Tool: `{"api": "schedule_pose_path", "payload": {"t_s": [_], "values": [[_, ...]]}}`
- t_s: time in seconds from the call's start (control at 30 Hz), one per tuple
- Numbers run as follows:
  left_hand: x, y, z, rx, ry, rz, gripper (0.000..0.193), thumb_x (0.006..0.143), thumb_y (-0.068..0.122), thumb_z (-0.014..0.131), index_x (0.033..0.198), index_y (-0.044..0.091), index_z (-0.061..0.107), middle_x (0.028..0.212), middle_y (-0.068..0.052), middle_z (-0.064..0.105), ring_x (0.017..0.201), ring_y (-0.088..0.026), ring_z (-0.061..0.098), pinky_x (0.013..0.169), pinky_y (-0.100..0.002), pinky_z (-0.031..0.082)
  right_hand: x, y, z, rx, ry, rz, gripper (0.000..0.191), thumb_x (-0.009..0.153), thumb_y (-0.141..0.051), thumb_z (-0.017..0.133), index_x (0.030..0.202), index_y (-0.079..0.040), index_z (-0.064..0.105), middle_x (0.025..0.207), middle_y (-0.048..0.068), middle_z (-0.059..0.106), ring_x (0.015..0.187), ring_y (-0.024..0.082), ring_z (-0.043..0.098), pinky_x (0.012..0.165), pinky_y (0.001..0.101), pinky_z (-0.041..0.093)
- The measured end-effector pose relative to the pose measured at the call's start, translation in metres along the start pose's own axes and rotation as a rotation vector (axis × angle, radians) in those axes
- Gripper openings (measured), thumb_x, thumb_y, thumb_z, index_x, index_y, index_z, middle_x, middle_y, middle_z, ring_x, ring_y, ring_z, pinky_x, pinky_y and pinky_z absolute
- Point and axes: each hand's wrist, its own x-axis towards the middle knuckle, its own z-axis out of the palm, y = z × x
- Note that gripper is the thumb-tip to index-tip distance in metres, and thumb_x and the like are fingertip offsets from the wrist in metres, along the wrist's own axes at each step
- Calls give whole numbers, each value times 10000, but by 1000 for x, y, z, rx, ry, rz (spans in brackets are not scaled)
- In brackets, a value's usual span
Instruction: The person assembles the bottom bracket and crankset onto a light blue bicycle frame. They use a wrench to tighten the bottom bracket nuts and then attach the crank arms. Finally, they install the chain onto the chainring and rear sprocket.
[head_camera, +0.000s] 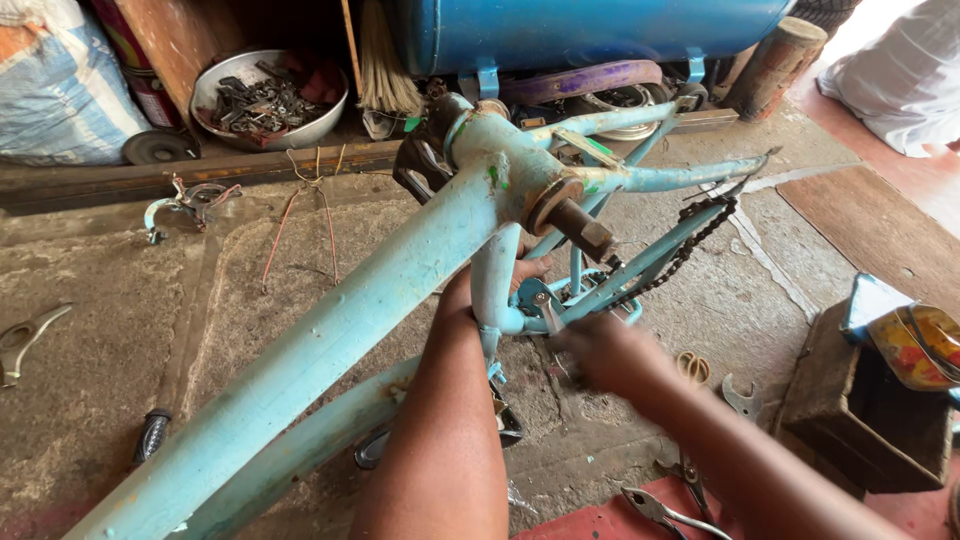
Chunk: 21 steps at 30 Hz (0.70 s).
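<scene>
Two forearms fill the bottom of the view, reaching up into an upturned light-blue bicycle frame (330, 340) on the concrete floor (110, 330). The left hand (490, 285) is wrapped shut around the seat tube just below the bottom bracket — a steadying grip, by the look of it, holding the frame against the other hand's work. The right hand (605, 350) is blurred, down by the small parts behind the tube; fingers open or closed, I cannot tell. The rusty axle (580, 222) juts out toward us, and the chain (690, 240) hangs slack off the stay. Pliers (665, 512) and a spanner (740, 397) lie close — handy for the right hand.
</scene>
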Motion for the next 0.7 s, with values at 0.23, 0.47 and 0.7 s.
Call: {"api": "schedule_pose_path", "payload": {"t_s": [0.23, 0.47, 0.7], "values": [[3, -3, -2, 61, -34, -28, 438, 798, 347, 827, 1085, 28, 739, 1016, -123, 751, 981, -231, 671, 887, -402, 502, 7, 8, 23, 307, -197, -21, 307, 981, -267, 632, 1065, 1, 756, 834, 158, 783, 667, 216, 751, 669, 371, 649], [5, -2, -2, 131, -92, 0, 409, 826, 375, 795, 1050, 35, 754, 983, -113, 758, 946, -213, 679, 865, -389, 506, -4, 5, -22, -61, 83, 16, 291, 972, -305, 657, 1053, -61, 793, 838, 159, 768, 678, 216, 713, 695, 403, 600], [7, -5, -5, 137, -143, 1, 396, 853, 404, 763, 1014, 42, 768, 951, -104, 765, 911, -195, 687, 843, -376, 511, 0, -10, 38, 524, -181, -9, 322, 999, -267, 601, 1030, 24, 734, 882, 179, 783, 698, 218, 765, 708, 375, 670]]}}
